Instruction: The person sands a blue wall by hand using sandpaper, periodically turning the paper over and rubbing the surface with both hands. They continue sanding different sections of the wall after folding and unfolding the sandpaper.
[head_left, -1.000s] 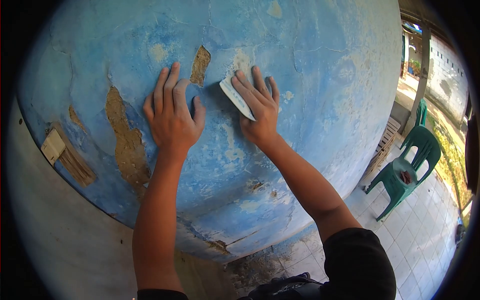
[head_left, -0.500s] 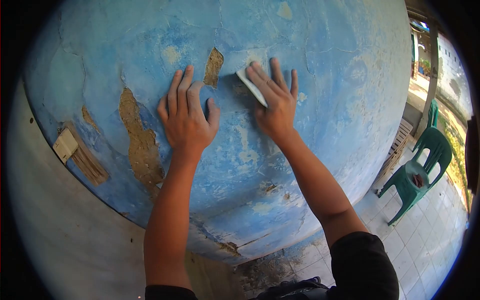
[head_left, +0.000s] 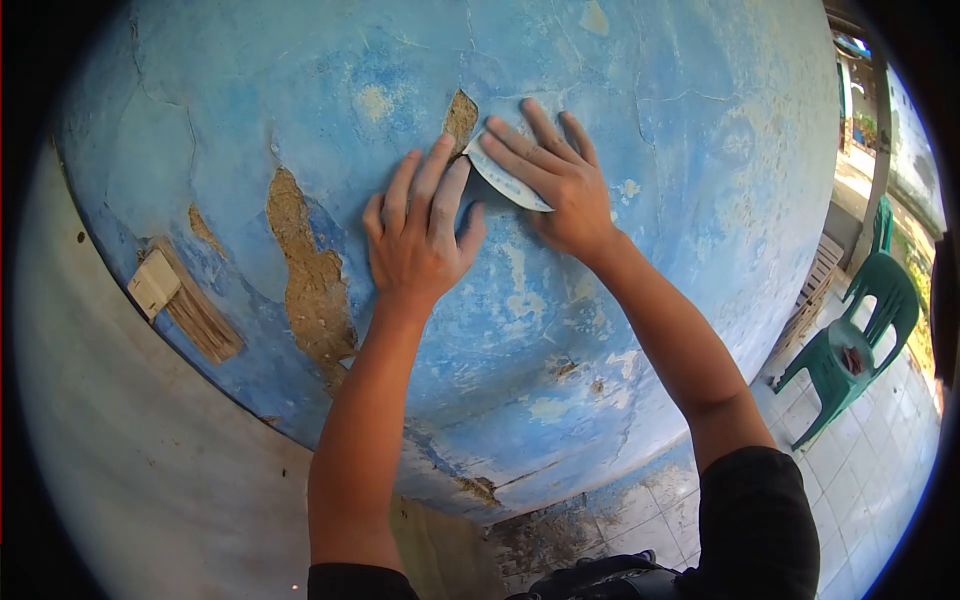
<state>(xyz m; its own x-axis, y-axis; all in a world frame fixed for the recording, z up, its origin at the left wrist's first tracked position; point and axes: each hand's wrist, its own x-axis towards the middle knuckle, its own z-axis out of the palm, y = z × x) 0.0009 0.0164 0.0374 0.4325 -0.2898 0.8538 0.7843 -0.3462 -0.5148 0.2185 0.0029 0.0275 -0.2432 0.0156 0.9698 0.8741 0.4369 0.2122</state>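
Note:
A blue wall point(head_left: 560, 300) with cracked, peeling paint fills the middle of the view. My left hand point(head_left: 422, 235) lies flat against it, fingers spread a little, holding nothing. Its fingertips are just below a small bare patch point(head_left: 461, 115) of brown plaster. To its right, my right hand point(head_left: 565, 185) presses a thin whitish sheet point(head_left: 508, 180), curved along its lower left edge, against the wall. The sheet's left tip is beside my left index finger, near the bottom of the bare patch. Part of the sheet is hidden under my right fingers.
A longer strip of exposed plaster point(head_left: 308, 275) runs down the wall on the left. Beyond it, a switch box point(head_left: 155, 283) sits on a wooden board point(head_left: 205, 320). On the right, a green plastic chair point(head_left: 835, 365) with dark items on its seat stands on the tiled floor point(head_left: 850, 450).
The view has shifted slightly, and the wall appears further right. My hands have come closer together. The sheet has tilted, so more of its face shows, and its tip is now beside my left fingers.

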